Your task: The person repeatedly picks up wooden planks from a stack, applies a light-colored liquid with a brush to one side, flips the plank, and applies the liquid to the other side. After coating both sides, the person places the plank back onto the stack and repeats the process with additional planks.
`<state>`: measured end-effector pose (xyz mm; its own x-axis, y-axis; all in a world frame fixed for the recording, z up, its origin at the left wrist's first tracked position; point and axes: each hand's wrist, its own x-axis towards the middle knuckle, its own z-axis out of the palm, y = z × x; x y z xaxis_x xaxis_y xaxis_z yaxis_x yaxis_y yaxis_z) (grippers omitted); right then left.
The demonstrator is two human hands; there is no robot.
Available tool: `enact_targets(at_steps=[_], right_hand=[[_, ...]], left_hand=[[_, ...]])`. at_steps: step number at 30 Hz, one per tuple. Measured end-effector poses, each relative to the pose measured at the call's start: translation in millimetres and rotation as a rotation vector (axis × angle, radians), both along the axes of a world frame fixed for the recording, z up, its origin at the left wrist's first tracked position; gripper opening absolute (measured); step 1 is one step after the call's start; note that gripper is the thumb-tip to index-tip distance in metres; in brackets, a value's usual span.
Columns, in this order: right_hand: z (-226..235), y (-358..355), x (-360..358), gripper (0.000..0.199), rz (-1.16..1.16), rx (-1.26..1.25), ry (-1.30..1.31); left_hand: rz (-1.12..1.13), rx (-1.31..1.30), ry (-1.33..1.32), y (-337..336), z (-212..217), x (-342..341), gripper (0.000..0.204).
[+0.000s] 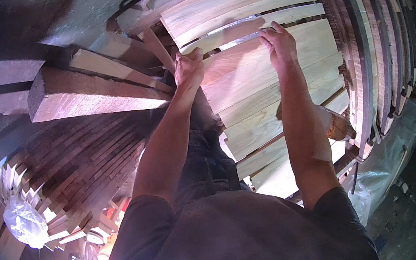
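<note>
Pale wooden boards [307,44] lie side by side in front of me, with narrow gaps between some of them. At the left end of one wide board, my left hand [190,69] is closed, fingers curled over its far edge. My right hand [280,45] grips the same far edge farther right, its fingers bent toward the gap. Beyond that gap lies a narrower plank [298,13]. Under my right forearm sits an amber-brown, bottle-shaped object [339,127], partly hidden by the arm. The undersides of the boards are out of sight.
A thick squared timber [97,95] points in from the left, beside stacked wooden strips [83,153]. Dark upright bars and board edges [362,55] line the right side. Clear plastic sheeting [392,157] lies at lower right; a plastic bag [25,223] is at far left.
</note>
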<state>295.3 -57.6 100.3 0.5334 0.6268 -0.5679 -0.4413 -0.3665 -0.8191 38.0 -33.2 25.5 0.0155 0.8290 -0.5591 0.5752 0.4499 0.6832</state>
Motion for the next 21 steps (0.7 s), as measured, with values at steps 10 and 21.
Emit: enact_targets(at_steps=[10,21], right_hand=[[-4,-5,16,0.046,-0.090,0.169,0.235],[-3,-7,24,0.039,-0.109,0.199,0.287]], left_hand=[[-0.040,0.057,0.026,5,22,10,0.062],[-0.099,-0.143,0.174,11,38,24,0.073]])
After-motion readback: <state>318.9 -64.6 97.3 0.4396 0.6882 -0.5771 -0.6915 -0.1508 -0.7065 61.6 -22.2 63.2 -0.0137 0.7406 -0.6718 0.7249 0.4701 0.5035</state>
